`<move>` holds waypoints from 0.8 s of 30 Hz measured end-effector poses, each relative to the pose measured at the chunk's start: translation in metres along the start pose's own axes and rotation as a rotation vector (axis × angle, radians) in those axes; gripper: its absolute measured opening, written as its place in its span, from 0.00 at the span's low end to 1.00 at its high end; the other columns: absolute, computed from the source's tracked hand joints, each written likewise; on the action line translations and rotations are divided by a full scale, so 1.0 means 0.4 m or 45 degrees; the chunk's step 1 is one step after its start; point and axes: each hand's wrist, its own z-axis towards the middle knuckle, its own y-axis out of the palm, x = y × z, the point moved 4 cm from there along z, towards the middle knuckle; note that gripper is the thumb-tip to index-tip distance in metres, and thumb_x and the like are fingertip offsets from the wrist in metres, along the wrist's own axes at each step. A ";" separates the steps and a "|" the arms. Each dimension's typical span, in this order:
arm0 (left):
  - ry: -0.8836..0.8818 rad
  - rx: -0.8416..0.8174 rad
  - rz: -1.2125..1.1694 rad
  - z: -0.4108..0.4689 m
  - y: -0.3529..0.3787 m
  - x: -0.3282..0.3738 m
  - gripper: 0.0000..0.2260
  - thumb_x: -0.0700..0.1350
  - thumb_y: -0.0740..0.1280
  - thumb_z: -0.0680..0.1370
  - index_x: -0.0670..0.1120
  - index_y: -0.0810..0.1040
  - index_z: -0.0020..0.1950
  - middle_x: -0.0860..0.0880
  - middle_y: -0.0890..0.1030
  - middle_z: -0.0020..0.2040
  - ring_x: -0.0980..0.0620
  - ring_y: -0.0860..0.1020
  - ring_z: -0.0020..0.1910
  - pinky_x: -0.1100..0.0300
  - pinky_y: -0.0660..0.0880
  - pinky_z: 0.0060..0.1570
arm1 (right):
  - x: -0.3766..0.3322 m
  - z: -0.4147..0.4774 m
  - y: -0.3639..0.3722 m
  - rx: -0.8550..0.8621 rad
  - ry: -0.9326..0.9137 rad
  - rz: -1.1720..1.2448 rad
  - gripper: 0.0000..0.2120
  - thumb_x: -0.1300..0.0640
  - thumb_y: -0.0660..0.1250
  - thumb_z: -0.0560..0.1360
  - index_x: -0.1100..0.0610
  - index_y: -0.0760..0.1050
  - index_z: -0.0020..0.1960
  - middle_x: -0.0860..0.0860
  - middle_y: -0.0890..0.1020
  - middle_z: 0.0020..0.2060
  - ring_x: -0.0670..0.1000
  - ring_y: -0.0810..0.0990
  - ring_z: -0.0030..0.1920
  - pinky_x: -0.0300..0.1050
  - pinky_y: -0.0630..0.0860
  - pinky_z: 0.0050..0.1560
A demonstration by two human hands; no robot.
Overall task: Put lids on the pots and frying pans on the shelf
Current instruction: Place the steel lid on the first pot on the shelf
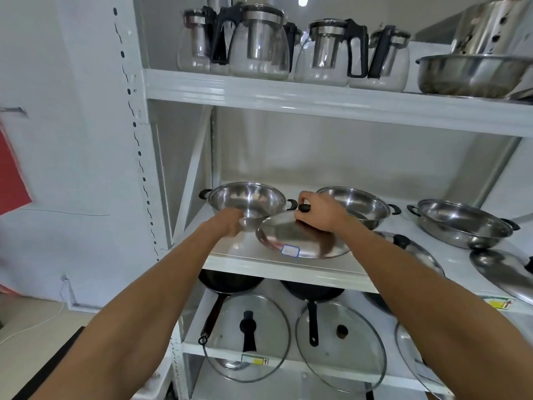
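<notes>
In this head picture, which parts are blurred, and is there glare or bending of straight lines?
Head view: the left hand is motion-blurred, the right hand sharper; glare streaks the steel lid; the shelf post bows from wide-angle distortion.

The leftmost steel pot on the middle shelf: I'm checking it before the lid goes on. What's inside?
The leftmost steel pot looks empty: bare shiny metal. The left hand hides its near rim.

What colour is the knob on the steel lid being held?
Black, on the round steel lid gripped by the right hand; head view.
</notes>
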 end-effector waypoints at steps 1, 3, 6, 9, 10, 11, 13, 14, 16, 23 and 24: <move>-0.003 -0.016 -0.018 -0.012 -0.003 -0.004 0.22 0.35 0.59 0.80 0.42 0.69 0.74 0.40 0.72 0.71 0.41 0.73 0.68 0.52 0.71 0.67 | -0.008 0.001 -0.019 -0.002 0.007 -0.007 0.12 0.43 0.67 0.70 0.49 0.74 0.49 0.50 0.78 0.38 0.53 0.77 0.40 0.46 0.73 0.38; 0.002 -0.051 -0.047 -0.033 -0.012 -0.016 0.20 0.36 0.60 0.79 0.44 0.72 0.72 0.41 0.74 0.70 0.42 0.73 0.67 0.52 0.71 0.66 | -0.024 0.006 -0.042 -0.034 -0.006 -0.054 0.12 0.42 0.68 0.69 0.49 0.74 0.46 0.51 0.80 0.40 0.54 0.78 0.41 0.47 0.76 0.40; 0.005 -0.076 -0.056 -0.065 -0.026 -0.023 0.20 0.35 0.59 0.79 0.44 0.73 0.71 0.42 0.73 0.70 0.43 0.73 0.69 0.51 0.69 0.69 | -0.046 0.015 -0.071 -0.105 -0.039 -0.135 0.12 0.41 0.69 0.67 0.49 0.77 0.43 0.51 0.81 0.42 0.54 0.79 0.44 0.49 0.79 0.45; 0.024 -0.086 -0.082 -0.079 -0.034 -0.023 0.19 0.36 0.60 0.79 0.45 0.75 0.70 0.43 0.75 0.70 0.43 0.73 0.67 0.51 0.69 0.68 | -0.043 0.023 -0.106 -0.124 -0.031 -0.101 0.12 0.41 0.70 0.66 0.49 0.79 0.42 0.50 0.81 0.42 0.53 0.79 0.44 0.47 0.77 0.44; 0.026 -0.097 -0.095 -0.077 -0.034 -0.027 0.19 0.36 0.60 0.79 0.45 0.76 0.69 0.43 0.75 0.69 0.43 0.74 0.67 0.51 0.69 0.68 | -0.040 0.027 -0.117 -0.128 -0.019 -0.071 0.11 0.42 0.71 0.66 0.49 0.80 0.41 0.50 0.81 0.41 0.53 0.79 0.43 0.46 0.77 0.44; 0.031 -0.107 -0.109 -0.072 -0.033 -0.031 0.19 0.36 0.60 0.79 0.46 0.76 0.69 0.43 0.75 0.69 0.43 0.74 0.67 0.50 0.69 0.68 | -0.037 0.032 -0.128 -0.132 -0.001 -0.033 0.11 0.43 0.71 0.66 0.49 0.81 0.41 0.49 0.81 0.40 0.52 0.79 0.42 0.46 0.78 0.44; 0.049 -0.104 -0.130 -0.063 -0.035 -0.041 0.19 0.35 0.60 0.78 0.47 0.78 0.67 0.44 0.76 0.69 0.44 0.74 0.67 0.50 0.69 0.70 | -0.033 0.053 -0.138 -0.127 0.038 0.034 0.11 0.43 0.70 0.66 0.50 0.81 0.41 0.48 0.81 0.38 0.52 0.80 0.41 0.45 0.79 0.44; 0.050 -0.079 -0.144 -0.060 -0.039 -0.047 0.19 0.35 0.60 0.78 0.47 0.78 0.66 0.44 0.76 0.69 0.44 0.74 0.67 0.50 0.69 0.70 | -0.034 0.067 -0.137 -0.111 0.049 0.058 0.11 0.43 0.70 0.66 0.50 0.81 0.41 0.49 0.81 0.38 0.52 0.80 0.41 0.45 0.79 0.45; 0.013 0.034 -0.201 -0.050 -0.050 -0.066 0.17 0.35 0.59 0.79 0.44 0.80 0.64 0.44 0.79 0.64 0.44 0.77 0.62 0.52 0.71 0.66 | -0.038 0.099 -0.124 -0.059 0.073 0.109 0.10 0.42 0.70 0.65 0.48 0.80 0.40 0.51 0.82 0.42 0.54 0.80 0.43 0.45 0.79 0.47; -0.215 0.452 -0.297 -0.037 -0.071 -0.190 0.18 0.37 0.58 0.77 0.45 0.77 0.65 0.40 0.83 0.55 0.37 0.81 0.52 0.45 0.79 0.56 | -0.129 0.233 0.005 -0.024 0.057 0.188 0.12 0.49 0.71 0.68 0.56 0.80 0.47 0.57 0.82 0.48 0.60 0.81 0.48 0.48 0.79 0.49; -0.235 0.442 -0.276 -0.033 -0.074 -0.202 0.21 0.36 0.57 0.76 0.44 0.74 0.67 0.39 0.82 0.57 0.36 0.80 0.53 0.44 0.79 0.56 | -0.145 0.255 0.027 -0.019 0.057 0.197 0.12 0.50 0.70 0.69 0.56 0.80 0.48 0.58 0.82 0.49 0.61 0.81 0.49 0.49 0.79 0.50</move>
